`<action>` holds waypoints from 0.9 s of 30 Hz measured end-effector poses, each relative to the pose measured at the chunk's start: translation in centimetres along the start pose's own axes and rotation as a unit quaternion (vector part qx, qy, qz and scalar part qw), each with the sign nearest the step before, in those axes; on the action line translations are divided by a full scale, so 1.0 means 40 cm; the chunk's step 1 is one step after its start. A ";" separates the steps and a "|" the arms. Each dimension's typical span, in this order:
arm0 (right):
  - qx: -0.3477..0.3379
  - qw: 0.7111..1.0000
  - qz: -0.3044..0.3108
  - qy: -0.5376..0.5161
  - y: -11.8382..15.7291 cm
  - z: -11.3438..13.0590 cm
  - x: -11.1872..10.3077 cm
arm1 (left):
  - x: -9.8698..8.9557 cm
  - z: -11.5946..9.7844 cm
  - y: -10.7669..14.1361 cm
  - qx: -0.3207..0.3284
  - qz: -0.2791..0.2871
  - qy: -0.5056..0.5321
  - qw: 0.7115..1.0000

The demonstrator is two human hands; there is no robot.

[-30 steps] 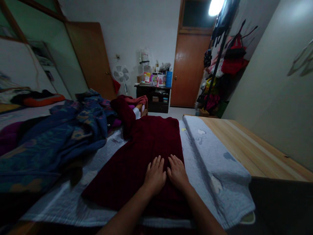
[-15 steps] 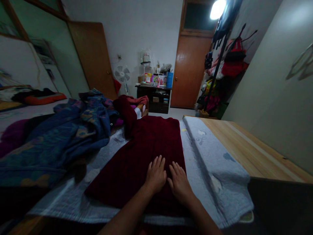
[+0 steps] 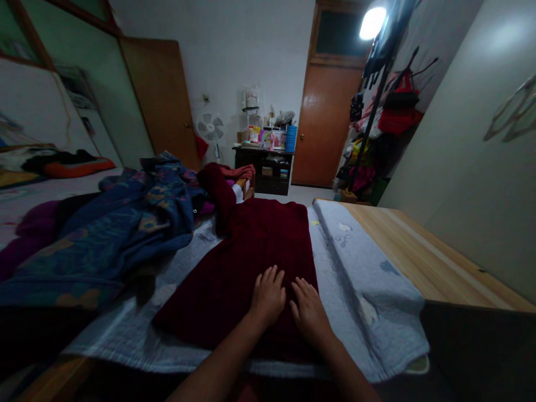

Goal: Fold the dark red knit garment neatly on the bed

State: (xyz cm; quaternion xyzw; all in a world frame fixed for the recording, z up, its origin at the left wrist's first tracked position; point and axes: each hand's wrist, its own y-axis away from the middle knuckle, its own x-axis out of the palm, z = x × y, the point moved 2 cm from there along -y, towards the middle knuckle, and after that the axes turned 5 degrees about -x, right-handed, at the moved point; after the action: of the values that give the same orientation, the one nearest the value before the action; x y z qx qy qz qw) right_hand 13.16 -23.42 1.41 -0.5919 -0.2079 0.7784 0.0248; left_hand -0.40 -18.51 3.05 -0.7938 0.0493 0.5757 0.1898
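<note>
A dark red garment lies spread on the pale blue quilted bed cover, with a sleeve-like part out at its upper left. My left hand rests palm down on the lower middle of it, fingers stretched out. Just to the right, my right hand lies flat on the same cloth near its right edge, fingers also extended. Neither hand grips anything. A narrow strip of the red cloth shows between the two hands.
A heap of blue patterned clothing covers the bed's left side. On the right runs a wooden board beside a pale wall. Farther back stand a white fan, a dark cabinet with items on top, and a wooden door.
The view has shifted slightly. Both hands stay flat on the red garment in almost the same place, and the garment keeps its shape.
</note>
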 end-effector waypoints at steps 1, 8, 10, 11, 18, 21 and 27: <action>-0.001 1.000 0.000 0.003 0.000 0.000 0.001 | -0.010 -0.004 0.001 0.005 -0.001 0.004 1.000; -0.006 1.000 -0.003 0.001 0.000 -0.008 0.005 | -0.046 -0.009 0.032 0.026 0.081 0.027 0.996; -0.007 1.000 -0.005 0.001 0.000 -0.008 0.006 | -0.040 -0.007 0.043 0.024 0.109 0.028 0.993; -0.006 1.000 -0.004 0.002 0.000 -0.008 0.005 | -0.037 -0.008 0.047 0.023 0.116 0.025 0.993; 0.006 0.999 0.049 0.009 -0.040 0.015 -0.050 | -0.023 -0.012 0.062 0.016 0.097 0.017 0.995; 0.007 0.998 0.070 0.007 -0.080 0.028 -0.071 | -0.021 -0.008 0.063 0.016 0.093 0.024 0.995; 0.008 1.000 0.001 -0.021 -0.124 0.036 -0.023 | -0.017 0.000 0.068 0.003 0.100 0.043 0.994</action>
State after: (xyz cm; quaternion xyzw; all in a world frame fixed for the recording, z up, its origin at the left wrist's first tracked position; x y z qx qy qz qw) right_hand 11.08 -19.60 4.30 -0.5752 -0.2021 0.7923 0.0244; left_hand -1.43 -21.13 3.02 -0.8084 0.1389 0.5567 0.1313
